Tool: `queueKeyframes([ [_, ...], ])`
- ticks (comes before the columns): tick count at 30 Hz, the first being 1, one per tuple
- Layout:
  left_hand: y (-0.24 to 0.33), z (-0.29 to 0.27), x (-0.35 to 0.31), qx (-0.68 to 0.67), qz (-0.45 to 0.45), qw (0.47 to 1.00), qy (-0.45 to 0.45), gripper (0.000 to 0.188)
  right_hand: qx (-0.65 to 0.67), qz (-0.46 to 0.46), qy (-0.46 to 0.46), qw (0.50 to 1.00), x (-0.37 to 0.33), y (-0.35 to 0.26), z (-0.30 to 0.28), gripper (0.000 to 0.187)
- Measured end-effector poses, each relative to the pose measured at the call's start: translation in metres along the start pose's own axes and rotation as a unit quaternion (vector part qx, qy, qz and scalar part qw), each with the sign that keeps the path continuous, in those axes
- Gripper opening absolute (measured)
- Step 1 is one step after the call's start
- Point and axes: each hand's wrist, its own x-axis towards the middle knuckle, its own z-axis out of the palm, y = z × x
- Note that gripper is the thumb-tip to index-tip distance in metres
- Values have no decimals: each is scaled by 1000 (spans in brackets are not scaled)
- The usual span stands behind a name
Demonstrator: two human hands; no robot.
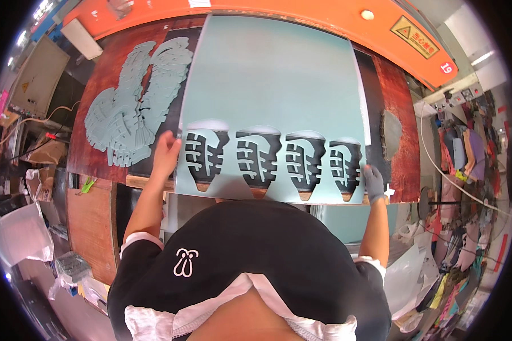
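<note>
Far left, I log a pale grey cabinet [37, 74] standing apart from the work. Next, on the reddish-brown counter [404, 159], lies a heap of pale green cut pieces [122, 122], stacked loosely and overlapping. To its right and nearer, I have the left hand [166, 152] at the left edge of the sheet, fingers bent and bunched together; whether they pinch the edge I cannot tell. The pale green sheet [273, 74] takes up the middle of the counter, lying flat and running from the near edge to the orange machine [324, 16] at the far side. Along its near part I count four ribbed openings in a row, dark showing through. At its near right corner I note the right hand [374, 181], grey-gloved, fingers partly curled; grip unclear. Farther right, a grey slab [391, 134] rests on the counter.
</note>
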Motion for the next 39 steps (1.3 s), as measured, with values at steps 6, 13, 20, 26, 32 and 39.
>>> queueKeyframes([
  [6,41,42,51,289,278,914,63,54,14,-18,74,997,43,-17,30,32],
  [13,38,70,61,406,172,896,-46,59,-148,-137,276,940,79,-3,-21,40],
  [20,46,62,79,406,189,886,-121,58,-407,-50,209,888,137,-27,-51,80],
  [26,35,59,76,352,243,902,-56,55,-249,66,160,953,163,-56,-55,84],
  [32,14,38,41,221,190,954,67,28,-317,-38,215,923,190,-37,-58,85],
  [39,3,28,43,236,322,913,79,23,52,-78,77,993,192,-52,-65,60],
])
